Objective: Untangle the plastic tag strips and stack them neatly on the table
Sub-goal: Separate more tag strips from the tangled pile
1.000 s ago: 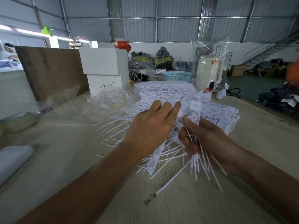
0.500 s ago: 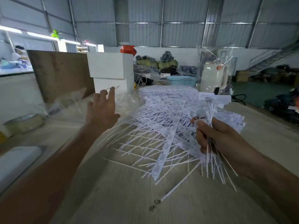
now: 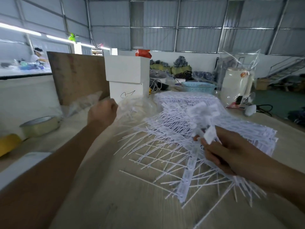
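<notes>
A big tangled pile of white plastic tag strips [image 3: 165, 146] covers the middle of the wooden table [image 3: 132, 204], with thin tails fanning toward me and to the left. My right hand [image 3: 222, 151] grips a bundle of strips [image 3: 203, 111] lifted just over the pile's right side; its flat heads stick up, blurred, and its tails hang below my wrist. My left hand [image 3: 103, 111] is stretched far to the back left, fingers curled round a clear plastic bag [image 3: 82, 103] that lies in front of the white boxes.
Two stacked white boxes [image 3: 125, 75] and a brown board [image 3: 79, 76] stand behind the bag. Tape rolls [image 3: 39, 124] sit at the left edge, a flat white object [image 3: 19, 164] nearer me. A blue basket [image 3: 198, 86] and a wrapped white jug [image 3: 236, 85] stand at the back right.
My left hand left the pile, reached back left with fingers spread, and has now closed on the clear bag. My right hand lifted its bundle slightly.
</notes>
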`<state>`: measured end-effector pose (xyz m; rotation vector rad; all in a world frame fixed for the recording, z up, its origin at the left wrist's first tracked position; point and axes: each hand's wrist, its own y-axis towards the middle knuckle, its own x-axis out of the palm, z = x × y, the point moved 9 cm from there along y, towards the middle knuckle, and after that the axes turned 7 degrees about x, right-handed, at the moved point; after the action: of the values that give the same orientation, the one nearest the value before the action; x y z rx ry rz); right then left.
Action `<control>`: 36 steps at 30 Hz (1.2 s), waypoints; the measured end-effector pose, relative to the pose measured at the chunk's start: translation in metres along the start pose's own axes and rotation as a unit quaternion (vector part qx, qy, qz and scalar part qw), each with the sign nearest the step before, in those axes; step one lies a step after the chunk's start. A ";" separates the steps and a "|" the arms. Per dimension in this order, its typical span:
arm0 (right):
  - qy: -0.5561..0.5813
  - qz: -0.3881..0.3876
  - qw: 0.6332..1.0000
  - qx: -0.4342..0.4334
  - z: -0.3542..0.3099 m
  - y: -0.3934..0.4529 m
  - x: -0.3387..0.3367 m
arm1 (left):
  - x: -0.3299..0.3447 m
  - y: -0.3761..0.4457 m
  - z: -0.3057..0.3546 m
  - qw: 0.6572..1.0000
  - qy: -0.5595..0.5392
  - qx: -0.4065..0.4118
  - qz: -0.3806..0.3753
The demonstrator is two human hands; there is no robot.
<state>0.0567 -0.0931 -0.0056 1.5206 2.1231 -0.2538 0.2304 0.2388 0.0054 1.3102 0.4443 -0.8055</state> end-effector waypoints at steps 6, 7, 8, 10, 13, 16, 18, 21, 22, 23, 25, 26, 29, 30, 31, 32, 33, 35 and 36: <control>-0.306 -0.118 0.944 -0.029 -0.032 0.103 0.097 | -0.037 0.038 0.008 0.998 -0.054 0.022 0.004; -0.351 -0.128 0.928 -0.017 -0.034 0.132 0.113 | -0.044 0.044 0.009 0.998 -0.055 0.030 0.008; -0.376 -0.129 0.918 -0.004 -0.039 0.160 0.126 | -0.050 0.051 0.012 0.998 -0.058 0.039 0.011; -0.374 -0.120 0.919 0.034 -0.048 0.214 0.144 | -0.063 0.067 0.015 0.996 -0.058 0.056 0.021; -0.356 -0.097 0.928 0.054 -0.061 0.282 0.155 | -0.069 0.082 0.014 0.996 -0.053 0.065 0.034; -0.326 -0.075 0.940 0.068 -0.056 0.338 0.161 | -0.066 0.084 0.010 0.996 -0.032 0.076 0.044; -0.396 -0.055 0.915 0.059 -0.049 0.362 0.164 | -0.065 0.084 0.006 0.996 -0.020 0.078 0.046; -0.410 -0.022 0.912 0.015 -0.048 0.365 0.173 | -0.070 0.084 -0.010 0.996 0.002 0.068 0.059; -0.411 -0.014 0.911 -0.014 -0.052 0.353 0.175 | -0.070 0.083 -0.016 0.996 0.004 0.069 0.062; -0.408 -0.018 0.912 -0.049 -0.054 0.337 0.176 | -0.068 0.079 -0.020 0.995 0.008 0.072 0.062; -0.422 -0.039 0.898 -0.113 -0.053 0.288 0.172 | -0.060 0.069 -0.024 0.996 0.005 0.077 0.049; -0.444 -0.047 0.884 -0.142 -0.051 0.256 0.166 | -0.057 0.063 -0.023 0.996 -0.007 0.076 0.040; -0.474 -0.017 0.860 -0.190 -0.041 0.161 0.123 | -0.053 0.044 -0.021 0.997 -0.032 0.067 0.021; -0.464 0.008 0.868 -0.177 -0.036 0.137 0.099 | -0.054 0.040 -0.021 0.997 -0.031 0.063 0.024; -0.453 0.036 0.878 -0.153 -0.029 0.117 0.073 | -0.055 0.035 -0.018 0.997 -0.036 0.062 0.029; -0.444 0.067 0.885 -0.120 -0.020 0.101 0.046 | -0.057 0.030 -0.012 0.995 -0.053 0.073 0.038; -0.434 0.096 0.892 -0.081 -0.008 0.087 0.018 | -0.059 0.022 0.000 0.991 -0.076 0.095 0.048; -0.427 0.143 0.893 0.002 0.020 0.066 -0.031 | -0.058 0.003 0.026 0.983 -0.115 0.136 0.050; -0.431 0.160 0.887 0.041 0.034 0.059 -0.049 | -0.053 -0.009 0.040 0.982 -0.117 0.147 0.035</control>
<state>0.1337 -0.1276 -0.0017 1.3980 1.1577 -0.7440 0.1833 0.2145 0.0459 1.4724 0.0932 -0.9796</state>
